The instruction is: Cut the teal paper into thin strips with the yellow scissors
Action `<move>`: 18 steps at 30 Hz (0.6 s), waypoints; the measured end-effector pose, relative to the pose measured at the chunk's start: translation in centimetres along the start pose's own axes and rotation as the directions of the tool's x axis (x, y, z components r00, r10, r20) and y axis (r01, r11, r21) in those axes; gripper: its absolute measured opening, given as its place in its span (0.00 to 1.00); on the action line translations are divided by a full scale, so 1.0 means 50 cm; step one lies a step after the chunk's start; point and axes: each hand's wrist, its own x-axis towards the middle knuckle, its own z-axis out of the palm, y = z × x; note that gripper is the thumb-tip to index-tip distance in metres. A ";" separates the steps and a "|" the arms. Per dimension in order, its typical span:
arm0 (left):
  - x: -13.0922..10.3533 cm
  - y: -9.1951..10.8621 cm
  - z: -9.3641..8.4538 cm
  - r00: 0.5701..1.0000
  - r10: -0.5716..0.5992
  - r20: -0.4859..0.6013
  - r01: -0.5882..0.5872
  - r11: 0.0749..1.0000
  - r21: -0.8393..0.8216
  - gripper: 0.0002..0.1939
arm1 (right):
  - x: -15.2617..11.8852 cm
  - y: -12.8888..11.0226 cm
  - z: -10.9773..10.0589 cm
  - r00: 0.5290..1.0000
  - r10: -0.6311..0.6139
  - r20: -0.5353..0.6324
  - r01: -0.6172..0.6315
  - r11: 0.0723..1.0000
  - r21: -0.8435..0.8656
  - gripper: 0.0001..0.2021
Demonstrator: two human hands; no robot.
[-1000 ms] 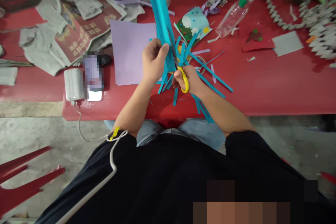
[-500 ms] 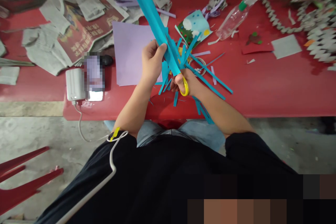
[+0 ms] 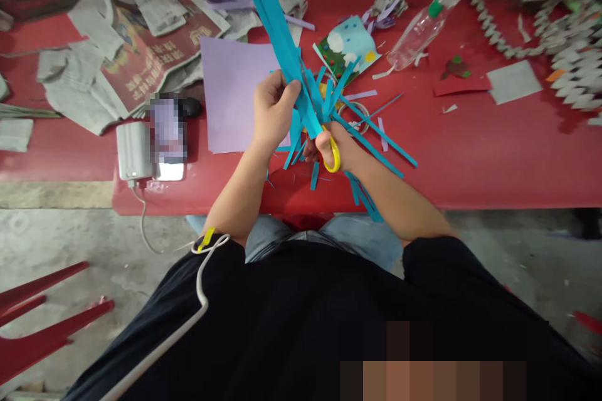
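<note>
My left hand (image 3: 273, 109) grips a long folded sheet of teal paper (image 3: 273, 22) that rises toward the camera. Just to its right, my right hand (image 3: 336, 147) is closed on yellow-handled scissors (image 3: 333, 151), whose blades run up along the teal paper. Several thin teal strips (image 3: 376, 138) fan out over the red table (image 3: 470, 150) under and around both hands. A lilac sheet (image 3: 230, 97) lies flat just left of my left hand.
Crumpled newspaper (image 3: 117, 50) covers the table's left. A white power bank (image 3: 133, 150) and a phone (image 3: 168, 131) lie near the front edge. A clear plastic bottle (image 3: 423, 25), a decorated card (image 3: 345, 47), a grey card (image 3: 513, 81) and folded paper chains (image 3: 564, 44) sit to the right.
The teal paper has swung from nearly upright to leaning left. My right hand with the scissors has stayed low beside the left hand, shifting only slightly.
</note>
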 end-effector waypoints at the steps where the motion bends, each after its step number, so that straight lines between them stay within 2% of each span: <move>1: 0.001 0.000 0.000 1.000 0.015 0.006 -0.015 1.000 -0.019 0.36 | 0.000 0.003 -0.002 1.000 -0.007 0.002 0.007 1.000 0.008 0.47; 4: 0.002 0.001 0.000 0.999 0.040 0.024 -0.038 0.996 -0.080 0.37 | -0.003 0.011 -0.007 1.000 0.006 0.024 -0.007 0.999 0.040 0.46; 10: 0.002 0.000 -0.002 0.997 0.002 0.077 0.012 0.985 -0.175 0.35 | -0.001 0.015 -0.013 0.995 0.086 0.044 -0.088 0.995 0.046 0.49; 14: -0.002 -0.004 0.000 0.994 -0.002 0.107 0.019 0.987 -0.157 0.35 | -0.003 0.016 -0.011 0.994 0.104 0.022 -0.106 0.992 0.070 0.48; 18: -0.005 0.001 0.003 0.994 -0.006 0.112 0.019 0.993 -0.118 0.35 | -0.010 0.022 -0.013 0.998 0.061 0.019 -0.062 0.996 0.060 0.46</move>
